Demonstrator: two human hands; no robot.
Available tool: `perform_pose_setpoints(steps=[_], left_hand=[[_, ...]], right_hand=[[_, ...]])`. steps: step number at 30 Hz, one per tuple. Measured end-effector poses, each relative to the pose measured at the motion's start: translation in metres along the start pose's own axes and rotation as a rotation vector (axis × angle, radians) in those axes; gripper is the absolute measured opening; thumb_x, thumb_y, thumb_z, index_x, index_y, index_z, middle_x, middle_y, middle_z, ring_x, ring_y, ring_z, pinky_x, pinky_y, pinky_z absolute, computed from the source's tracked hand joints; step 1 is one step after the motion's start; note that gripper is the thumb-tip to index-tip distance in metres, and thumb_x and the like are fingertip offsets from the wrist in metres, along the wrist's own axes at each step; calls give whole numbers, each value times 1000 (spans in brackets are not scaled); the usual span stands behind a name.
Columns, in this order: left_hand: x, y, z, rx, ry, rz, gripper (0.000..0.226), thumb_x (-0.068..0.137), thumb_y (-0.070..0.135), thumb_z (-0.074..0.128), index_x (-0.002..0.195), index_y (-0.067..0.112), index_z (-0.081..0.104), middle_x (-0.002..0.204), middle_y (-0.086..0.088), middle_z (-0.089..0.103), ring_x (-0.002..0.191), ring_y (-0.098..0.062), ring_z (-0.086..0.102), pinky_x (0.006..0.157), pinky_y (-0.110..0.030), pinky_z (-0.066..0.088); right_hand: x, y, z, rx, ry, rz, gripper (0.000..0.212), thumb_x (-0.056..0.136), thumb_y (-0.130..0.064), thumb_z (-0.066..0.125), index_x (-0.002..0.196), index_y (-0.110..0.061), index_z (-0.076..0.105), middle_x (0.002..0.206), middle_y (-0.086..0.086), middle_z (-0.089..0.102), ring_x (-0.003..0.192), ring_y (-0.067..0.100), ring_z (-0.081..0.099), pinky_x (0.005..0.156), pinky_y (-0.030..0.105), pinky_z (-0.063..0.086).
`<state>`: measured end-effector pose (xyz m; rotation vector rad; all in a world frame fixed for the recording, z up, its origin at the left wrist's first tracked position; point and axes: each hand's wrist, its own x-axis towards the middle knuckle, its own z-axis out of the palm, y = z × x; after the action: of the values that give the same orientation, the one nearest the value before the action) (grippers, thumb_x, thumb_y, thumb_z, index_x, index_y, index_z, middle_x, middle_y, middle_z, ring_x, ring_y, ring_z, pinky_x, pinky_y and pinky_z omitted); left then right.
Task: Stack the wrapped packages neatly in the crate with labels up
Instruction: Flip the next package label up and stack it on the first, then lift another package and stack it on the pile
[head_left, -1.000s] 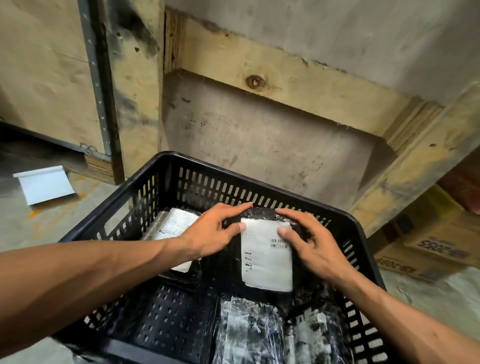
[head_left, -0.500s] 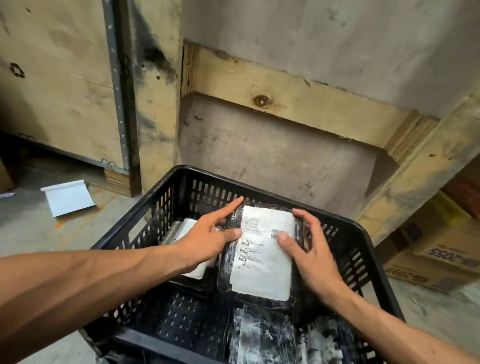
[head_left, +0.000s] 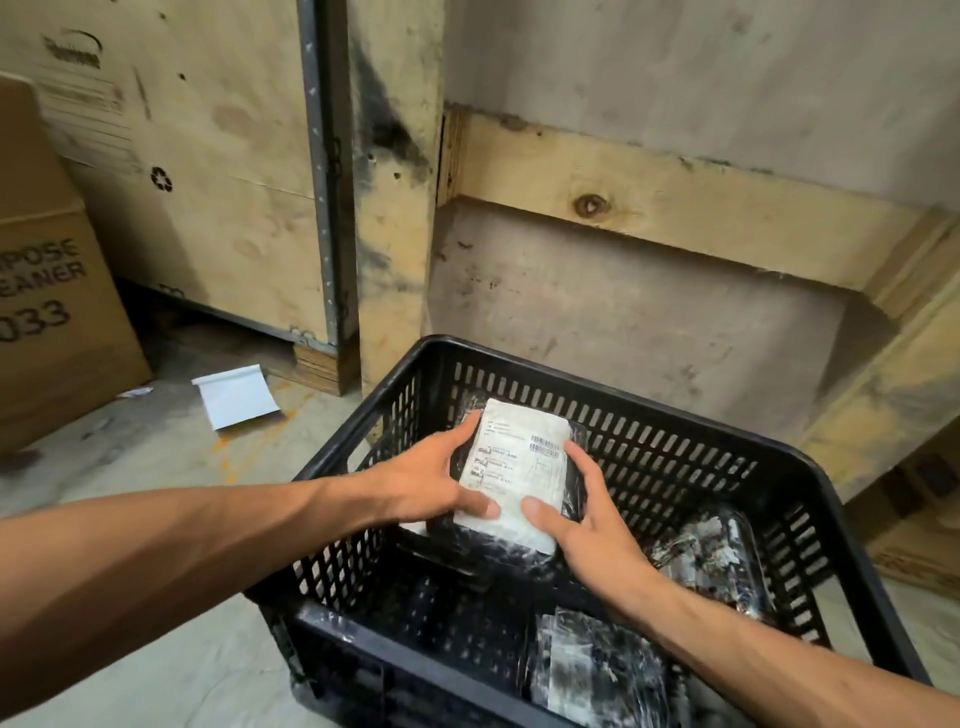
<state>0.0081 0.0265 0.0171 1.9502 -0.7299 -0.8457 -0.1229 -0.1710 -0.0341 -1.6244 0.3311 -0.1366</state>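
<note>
A black slotted plastic crate (head_left: 649, 441) stands on the floor in front of me. Both hands hold one wrapped package (head_left: 519, 467), black plastic with a white label facing up, at the crate's far left part. My left hand (head_left: 431, 480) grips its left side, thumb on the label's near corner. My right hand (head_left: 587, 525) grips the right side, thumb on the label. The package sits over another one, of which only a white sliver shows. Two more wrapped packages lie at the near side (head_left: 592, 670) and right side (head_left: 711, 561), shiny wrap up.
Wooden crates and plywood panels (head_left: 649, 218) rise right behind the crate. A cardboard box (head_left: 47, 312) stands at the left, more boxes at the far right (head_left: 914, 540). A white sheet (head_left: 236, 395) lies on the concrete floor.
Both hands have carried the labelled package leftward, from the crate's far middle to over the package at the far left. The view has shifted left and tilted up.
</note>
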Motion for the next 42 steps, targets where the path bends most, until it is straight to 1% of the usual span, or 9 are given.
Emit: perform_pose_setpoints(steps=[4, 8, 13, 15, 18, 23, 35, 39, 42], left_hand=[[7, 3, -17, 44, 110, -94, 91, 79, -10, 71, 156, 19, 32, 73, 34, 71, 75, 11, 70, 61, -4, 50], [14, -4, -14, 128, 176, -284, 75, 79, -8, 64, 149, 6, 42, 110, -9, 73, 104, -29, 69, 85, -34, 56], [14, -2, -11, 279, 112, -350, 78, 84, 4, 55, 157, 7, 29, 153, -26, 41, 137, -42, 45, 114, -48, 40], [11, 3, -9, 491, 29, -345, 85, 89, 16, 57, 161, 9, 13, 167, -23, -4, 152, -40, 12, 124, -46, 18], [10, 6, -12, 758, -120, -284, 102, 93, 38, 64, 160, 9, -7, 162, -14, -32, 153, -30, -13, 126, -44, 4], [20, 9, -26, 959, -174, -262, 106, 92, 48, 68, 160, 3, -1, 168, -16, -9, 154, -30, 8, 125, -42, 14], [18, 2, -26, 971, -166, -215, 101, 95, 45, 65, 160, 6, -3, 167, -14, -15, 154, -29, -2, 126, -43, 8], [8, 10, -21, 962, -137, -125, 89, 93, 35, 70, 161, 14, 16, 168, -16, 4, 153, -31, 14, 125, -40, 15], [-1, 17, -5, 937, -107, 53, 74, 92, 27, 69, 157, 18, 33, 166, -14, 20, 150, -28, 24, 124, -36, 18]], right_hand=[[12, -10, 26, -211, -51, 33, 102, 88, -28, 82, 159, -54, 14, 141, -24, 56, 99, 1, 72, 92, 24, 54], [26, -15, 29, -648, -294, 159, 119, 84, -59, 75, 158, -49, -17, 172, -6, -15, 155, 21, 26, 123, 33, 22], [32, -5, 19, -980, -329, 65, 115, 73, -94, 45, 154, -51, -24, 150, -8, -58, 157, 26, -22, 129, 49, 2], [33, -1, 11, -1110, -382, -69, 118, 72, -99, 39, 152, -48, -31, 149, -12, -58, 143, 10, -46, 128, 46, -9], [35, -1, 5, -1153, -436, -103, 118, 75, -95, 44, 149, -49, -35, 148, -25, -56, 148, 3, -38, 129, 36, 4], [37, -2, 18, -1106, -427, -114, 112, 80, -90, 45, 154, -49, -27, 149, -23, -55, 155, 9, -17, 111, 17, 22], [39, -10, 14, -1163, -489, -49, 113, 79, -92, 44, 156, -47, -26, 148, -16, -56, 153, 13, -28, 129, 42, 8], [30, -29, 4, -1191, -531, -24, 101, 88, -82, 47, 159, -49, -16, 165, -6, -37, 159, 21, -4, 127, 41, 12], [17, -43, -20, -1234, -526, -31, 84, 95, -71, 51, 164, -45, 11, 174, 1, 13, 155, 21, 25, 123, 39, 22]])
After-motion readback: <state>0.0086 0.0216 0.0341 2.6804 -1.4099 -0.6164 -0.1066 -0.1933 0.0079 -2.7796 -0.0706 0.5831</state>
